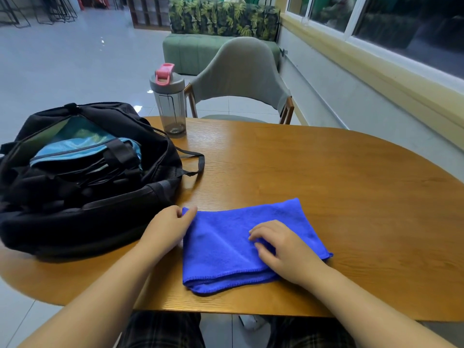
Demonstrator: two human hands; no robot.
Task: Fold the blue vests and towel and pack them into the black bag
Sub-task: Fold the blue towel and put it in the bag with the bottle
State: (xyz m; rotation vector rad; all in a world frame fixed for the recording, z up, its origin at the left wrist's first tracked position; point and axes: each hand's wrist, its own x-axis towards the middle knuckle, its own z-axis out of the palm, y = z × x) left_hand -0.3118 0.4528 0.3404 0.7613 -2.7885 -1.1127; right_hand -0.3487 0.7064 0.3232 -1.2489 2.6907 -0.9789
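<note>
A bright blue towel point(226, 242) lies folded on the wooden table point(339, 187) near its front edge. My left hand point(168, 226) pinches the towel's far left corner between thumb and fingers. My right hand point(283, 249) rests on the towel's right half with its fingers curled, pressing down on the cloth. The black bag point(82, 209) lies open at the left of the table, right beside my left hand. Light blue vest fabric point(77, 146) shows inside its opening, partly crossed by black straps.
A clear water bottle point(169, 101) with a grey and pink lid stands behind the bag at the table's far edge. A grey chair point(239, 71) faces me across the table. A bag strap point(198, 162) trails onto the tabletop. A wall with windows runs along the right.
</note>
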